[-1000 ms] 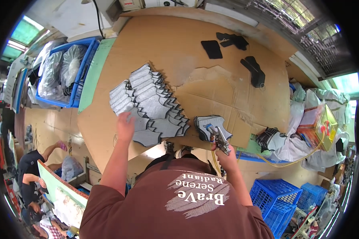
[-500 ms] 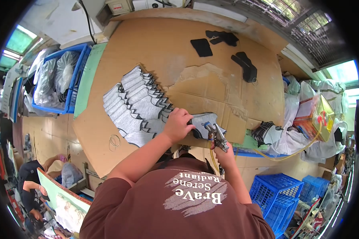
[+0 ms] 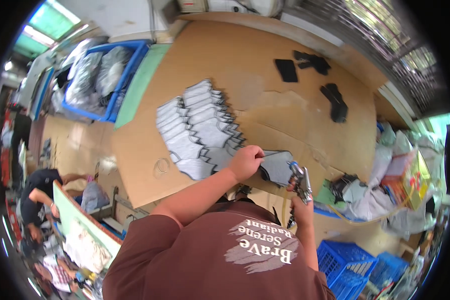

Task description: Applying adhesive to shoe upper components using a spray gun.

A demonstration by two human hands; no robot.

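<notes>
My left hand (image 3: 246,162) is closed, its fingertips pinching the left end of a grey fabric piece with dark edges (image 3: 278,167) at the near edge of the cardboard. In my right hand (image 3: 303,209) is a metal spray gun (image 3: 302,184), its nozzle close to the right end of that piece. A yellowish hose (image 3: 284,212) hangs down by the gun. Left of my hands, many similar grey pieces (image 3: 195,131) lie overlapped in two slanting rows, their dark edges showing. My left fingertips are partly hidden behind the hand.
A cardboard sheet (image 3: 245,45) covers the table. Several black cut pieces (image 3: 286,70) lie at its far right. A loose ring of thin cord (image 3: 161,166) sits at the left. Blue crates (image 3: 345,267) stand at lower right, a blue bin (image 3: 110,116) at left. Co-workers are at lower left.
The view has turned, so the table appears shifted right. My left hand still pinches the grey piece, and the spray gun stays beside its right end.
</notes>
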